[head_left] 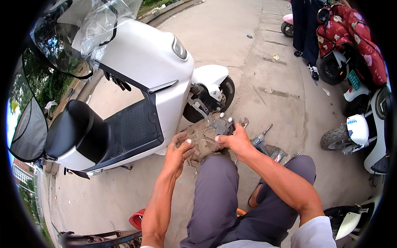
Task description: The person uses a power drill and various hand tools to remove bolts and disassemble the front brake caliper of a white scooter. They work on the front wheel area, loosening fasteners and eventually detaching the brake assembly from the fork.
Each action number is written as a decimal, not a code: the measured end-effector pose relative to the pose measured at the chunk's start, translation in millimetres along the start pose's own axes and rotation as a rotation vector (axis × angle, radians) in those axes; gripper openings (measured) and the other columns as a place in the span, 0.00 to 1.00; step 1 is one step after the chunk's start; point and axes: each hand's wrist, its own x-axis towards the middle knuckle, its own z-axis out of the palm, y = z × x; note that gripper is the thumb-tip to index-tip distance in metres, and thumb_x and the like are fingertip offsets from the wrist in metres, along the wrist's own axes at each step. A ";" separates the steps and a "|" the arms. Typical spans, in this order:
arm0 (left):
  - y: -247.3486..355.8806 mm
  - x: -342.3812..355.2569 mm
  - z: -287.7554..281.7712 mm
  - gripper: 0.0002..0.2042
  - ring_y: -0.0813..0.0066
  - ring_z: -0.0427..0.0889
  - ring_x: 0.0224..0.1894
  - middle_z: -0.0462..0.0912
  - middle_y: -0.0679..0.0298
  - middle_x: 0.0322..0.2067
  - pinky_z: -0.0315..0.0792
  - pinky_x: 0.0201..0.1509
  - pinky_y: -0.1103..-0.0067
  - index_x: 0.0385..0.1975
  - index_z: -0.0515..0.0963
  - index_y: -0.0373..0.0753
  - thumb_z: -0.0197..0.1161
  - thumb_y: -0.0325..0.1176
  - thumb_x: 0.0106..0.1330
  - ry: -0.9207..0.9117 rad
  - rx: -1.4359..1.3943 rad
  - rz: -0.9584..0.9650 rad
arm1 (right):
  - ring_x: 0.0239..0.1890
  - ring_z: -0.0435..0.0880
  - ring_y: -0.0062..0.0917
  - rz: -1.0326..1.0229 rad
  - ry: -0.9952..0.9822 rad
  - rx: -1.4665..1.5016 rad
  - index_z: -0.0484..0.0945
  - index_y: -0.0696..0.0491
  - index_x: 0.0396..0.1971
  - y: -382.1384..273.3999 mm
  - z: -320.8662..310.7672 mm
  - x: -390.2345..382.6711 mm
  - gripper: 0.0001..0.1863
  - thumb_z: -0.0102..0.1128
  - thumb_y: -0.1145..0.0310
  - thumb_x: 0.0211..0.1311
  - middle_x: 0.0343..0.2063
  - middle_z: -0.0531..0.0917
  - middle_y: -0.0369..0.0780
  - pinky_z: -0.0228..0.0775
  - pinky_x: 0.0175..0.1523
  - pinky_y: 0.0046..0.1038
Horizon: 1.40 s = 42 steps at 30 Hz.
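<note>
My right hand [236, 144] is closed on a dirty grey metal part [220, 126], thumb in front of it, above my knee. Two small pale round ends [230, 120] stand up from this part; its exact kind is unclear. To its left is my left hand [178, 152], fingers apart and slightly curled. Thin wire-like strands [201, 133] stretch between the hands; whether the left fingers touch them cannot be made out. Beneath lies a crumpled brown cloth or sheet [202, 149]. Just beyond stands a white scooter [171, 78], its front wheel [225, 91] turned aside.
A blue-grey power tool [260, 139] and an open-ended wrench [245, 122] lie right of my hands. Parked scooters line the right side, one under a red patterned cover [351, 29]. A person in dark trousers [305, 31] stands there. A red object [137, 219] sits at lower left.
</note>
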 end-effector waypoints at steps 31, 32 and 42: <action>-25.7 184.1 -45.2 0.40 0.62 0.80 0.56 0.78 0.47 0.54 0.76 0.58 0.72 0.68 0.56 0.33 0.74 0.23 0.58 -0.278 -0.156 0.031 | 0.45 0.82 0.30 -0.449 -0.204 -0.490 0.64 0.56 0.69 25.5 33.6 155.3 0.41 0.75 0.67 0.56 0.49 0.76 0.46 0.79 0.50 0.30; -27.4 188.2 -45.8 0.39 0.63 0.80 0.55 0.79 0.48 0.53 0.78 0.55 0.74 0.67 0.57 0.34 0.74 0.21 0.57 -0.282 -0.172 0.045 | 0.42 0.82 0.30 -0.466 -0.212 -0.493 0.65 0.55 0.69 25.7 32.2 159.2 0.42 0.75 0.67 0.55 0.46 0.78 0.45 0.79 0.49 0.30; -38.4 190.9 -48.3 0.41 0.64 0.78 0.58 0.66 0.49 0.65 0.80 0.50 0.76 0.66 0.58 0.34 0.75 0.18 0.53 -0.257 -0.203 0.056 | 0.34 0.78 0.30 -0.561 -0.153 -0.673 0.67 0.54 0.68 36.5 35.0 160.6 0.43 0.78 0.68 0.50 0.33 0.75 0.41 0.73 0.41 0.31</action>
